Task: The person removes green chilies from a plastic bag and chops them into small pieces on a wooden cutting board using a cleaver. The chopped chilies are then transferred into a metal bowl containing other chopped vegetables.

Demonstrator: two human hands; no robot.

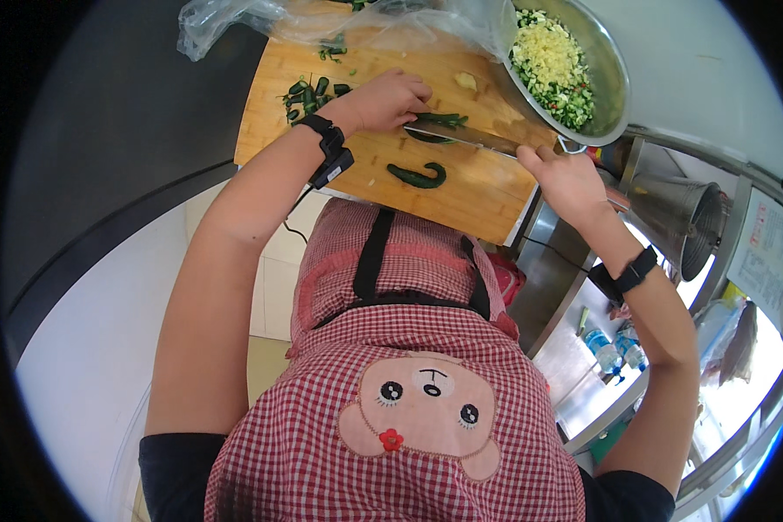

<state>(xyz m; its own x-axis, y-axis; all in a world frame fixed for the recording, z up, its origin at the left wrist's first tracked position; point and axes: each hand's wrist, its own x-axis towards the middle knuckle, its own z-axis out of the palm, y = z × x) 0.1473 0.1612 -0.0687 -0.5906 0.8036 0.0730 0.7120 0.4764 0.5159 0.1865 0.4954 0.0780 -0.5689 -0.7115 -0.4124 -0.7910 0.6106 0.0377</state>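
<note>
My right hand (564, 179) is closed around the handle of a kitchen knife (473, 138), whose blade lies across the middle of a wooden cutting board (346, 163). Beside the blade tip, the bent fingers of my left hand (395, 101) press on dark green pepper strips (442, 119). Another green piece shows just on the near side of the blade. A curled whole green pepper (417, 176) rests nearer to me. Cut green pepper pieces (310, 98) are piled left of my left wrist. A pale yellow piece (466, 81), perhaps ginger, lies beyond the knife.
A steel bowl (613, 85) with chopped greens and pale yellow mince (548, 55) overlaps the board's far right corner. Clear plastic (391, 23) drapes over the far edge. A metal bucket (675, 222) and plastic bottles (603, 352) are to the right. A cable runs near each wrist.
</note>
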